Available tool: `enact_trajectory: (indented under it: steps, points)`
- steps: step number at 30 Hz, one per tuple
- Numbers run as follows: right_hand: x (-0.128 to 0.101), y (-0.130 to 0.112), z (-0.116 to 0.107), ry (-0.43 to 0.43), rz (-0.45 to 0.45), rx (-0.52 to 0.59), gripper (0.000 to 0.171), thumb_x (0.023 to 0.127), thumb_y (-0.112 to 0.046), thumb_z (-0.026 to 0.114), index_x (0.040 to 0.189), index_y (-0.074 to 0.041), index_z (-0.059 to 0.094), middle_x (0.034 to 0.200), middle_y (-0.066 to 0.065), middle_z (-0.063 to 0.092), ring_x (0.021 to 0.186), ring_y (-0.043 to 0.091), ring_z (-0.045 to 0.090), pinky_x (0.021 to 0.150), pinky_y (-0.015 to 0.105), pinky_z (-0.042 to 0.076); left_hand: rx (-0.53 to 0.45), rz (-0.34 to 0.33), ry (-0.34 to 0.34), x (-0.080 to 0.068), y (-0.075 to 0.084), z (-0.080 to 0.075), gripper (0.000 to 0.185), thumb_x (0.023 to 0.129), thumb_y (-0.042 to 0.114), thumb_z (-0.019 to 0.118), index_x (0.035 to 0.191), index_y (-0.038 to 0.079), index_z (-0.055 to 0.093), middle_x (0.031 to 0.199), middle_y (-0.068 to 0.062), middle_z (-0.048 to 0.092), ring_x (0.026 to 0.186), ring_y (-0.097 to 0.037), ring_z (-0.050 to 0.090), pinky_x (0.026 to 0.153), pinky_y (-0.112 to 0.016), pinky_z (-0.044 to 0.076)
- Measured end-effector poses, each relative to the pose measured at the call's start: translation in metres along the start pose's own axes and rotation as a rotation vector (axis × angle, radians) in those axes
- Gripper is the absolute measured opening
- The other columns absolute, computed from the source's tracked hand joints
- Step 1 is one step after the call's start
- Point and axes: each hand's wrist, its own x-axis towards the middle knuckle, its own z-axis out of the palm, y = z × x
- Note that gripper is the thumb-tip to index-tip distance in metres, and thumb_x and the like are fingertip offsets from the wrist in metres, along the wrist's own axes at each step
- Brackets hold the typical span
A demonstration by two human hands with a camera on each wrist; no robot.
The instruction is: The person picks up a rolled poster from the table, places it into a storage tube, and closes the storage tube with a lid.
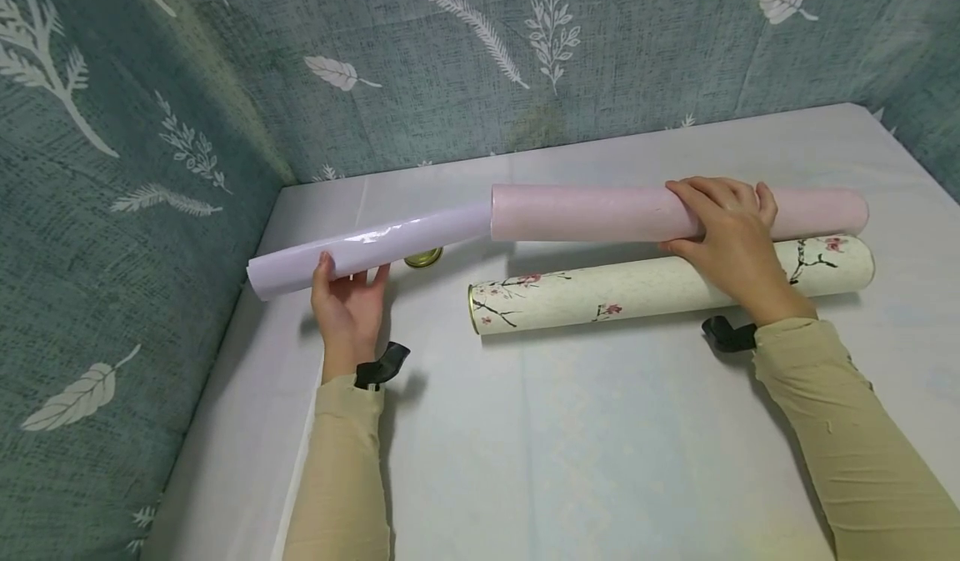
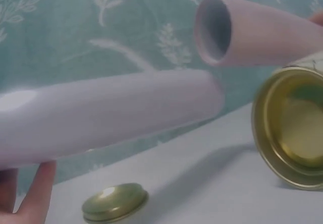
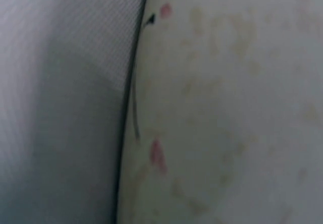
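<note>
My left hand (image 1: 351, 277) holds a glossy pale lilac paper roll (image 1: 367, 244) up off the table, thumb on one side and fingers (image 2: 35, 193) beneath it. My right hand (image 1: 720, 211) grips a pink tube (image 1: 600, 212) from above, also lifted. In the left wrist view the paper roll (image 2: 101, 113) ends just outside and below the open mouth of the pink tube (image 2: 262, 32). A cream tube with a blossom print (image 1: 660, 286) lies on the table under my right hand, and its gold-lined mouth (image 2: 292, 128) is open. The right wrist view shows only a blurred close-up of this cream tube (image 3: 227, 108).
A gold lid (image 1: 423, 257) lies flat on the white-covered table (image 1: 562, 428), behind the roll; it also shows as the gold lid (image 2: 115, 202) in the left wrist view. Teal leaf-print fabric walls (image 1: 150, 169) close in the back and left sides.
</note>
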Motion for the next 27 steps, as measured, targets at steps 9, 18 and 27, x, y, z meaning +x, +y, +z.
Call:
enact_trajectory:
  steps: [9,18,27]
  points:
    - [0.001,-0.001,-0.001,-0.005,0.009,0.000,0.069,0.066,-0.023,0.079,0.128,-0.017,0.048,0.126,0.009,0.046,0.117,0.030,0.032,0.101,0.048,-0.004,-0.056,0.029,0.016,0.000,0.008,-0.001,0.051,0.082,0.014,0.061,0.125,0.014,0.034,0.118,-0.009,0.047,0.115,-0.027,0.045,0.093,-0.053,0.033]
    - [0.001,-0.002,-0.001,0.003,0.007,0.005,0.069,0.066,-0.021,0.079,0.127,-0.015,0.049,0.125,0.009,0.047,0.116,0.031,0.033,0.101,0.048,-0.004,-0.103,0.052,0.030,0.001,0.012,-0.002,0.055,0.080,0.015,0.062,0.126,0.017,0.031,0.119,-0.010,0.047,0.112,-0.027,0.047,0.094,-0.051,0.033]
    - [0.001,-0.001,-0.001,0.002,0.007,0.001,0.069,0.066,-0.022,0.079,0.127,-0.016,0.049,0.125,0.009,0.047,0.116,0.031,0.033,0.101,0.048,-0.004,-0.084,0.020,0.044,-0.001,0.009,-0.001,0.055,0.080,0.017,0.062,0.125,0.017,0.031,0.116,-0.011,0.049,0.107,-0.028,0.050,0.094,-0.048,0.034]
